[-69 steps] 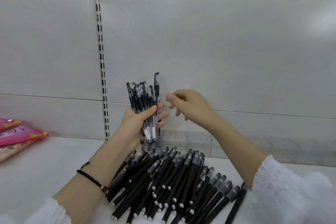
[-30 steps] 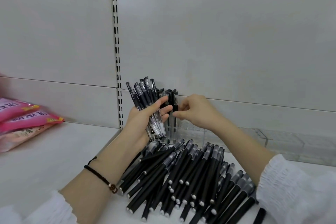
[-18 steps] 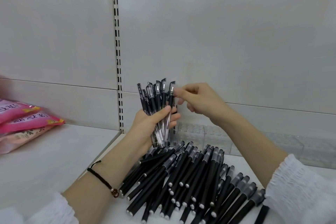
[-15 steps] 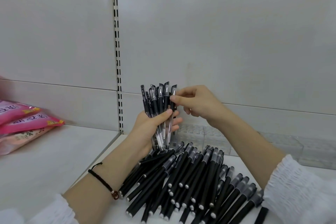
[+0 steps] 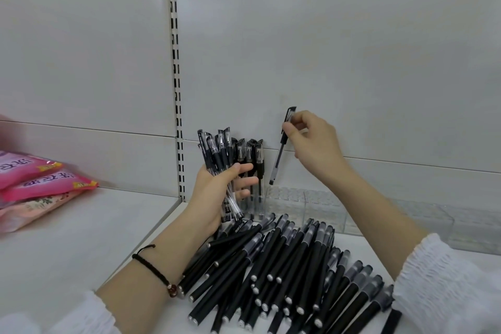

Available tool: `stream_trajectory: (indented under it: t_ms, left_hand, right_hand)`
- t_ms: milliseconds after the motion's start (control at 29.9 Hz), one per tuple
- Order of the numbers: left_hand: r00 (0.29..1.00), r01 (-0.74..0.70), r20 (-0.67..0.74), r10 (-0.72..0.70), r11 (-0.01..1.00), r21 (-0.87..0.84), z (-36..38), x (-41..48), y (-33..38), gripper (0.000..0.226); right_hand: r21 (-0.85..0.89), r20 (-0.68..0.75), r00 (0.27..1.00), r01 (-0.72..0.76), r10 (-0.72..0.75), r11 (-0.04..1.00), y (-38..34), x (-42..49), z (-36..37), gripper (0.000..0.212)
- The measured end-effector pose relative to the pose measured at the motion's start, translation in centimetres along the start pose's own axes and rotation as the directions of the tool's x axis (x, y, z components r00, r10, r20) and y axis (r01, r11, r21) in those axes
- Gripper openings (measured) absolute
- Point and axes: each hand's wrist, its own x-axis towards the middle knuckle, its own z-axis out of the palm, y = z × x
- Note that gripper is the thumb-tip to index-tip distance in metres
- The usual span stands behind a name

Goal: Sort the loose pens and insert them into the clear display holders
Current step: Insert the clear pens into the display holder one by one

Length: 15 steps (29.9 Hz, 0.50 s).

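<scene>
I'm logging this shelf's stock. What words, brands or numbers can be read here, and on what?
pink packets: white Chinese characters and a yellow corner label, too blurred to read.
loose black pens: white print on one barrel, too small to read.
pen bundle in the left hand: barrel print, too small.
single pen in the right hand: nothing legible.

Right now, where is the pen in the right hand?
Head view, right of centre: the right hand pinches the single pen near its cap, tip down, above the clear holder, right of the bundle the left hand grips.
</scene>
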Motion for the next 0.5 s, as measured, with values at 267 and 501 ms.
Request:
stream_trajectory:
  t_ms: [267, 501]
  left_hand:
    - [1.000, 0.023, 0.015, -0.023, 0.999, 0.029, 0.1, -0.2, 0.0, 0.026]
    - [0.999, 0.029, 0.021, -0.029, 0.999, 0.014, 0.3, -0.3, 0.0, 0.026]
  right_hand:
    - [-0.107, 0.041, 0.998, 0.048, -0.044, 0.993, 1.0, -0.3, 0.5, 0.007]
    - [-0.166, 0.104, 0.995, 0.019, -0.002, 0.986, 1.4, -0.2, 0.7, 0.006]
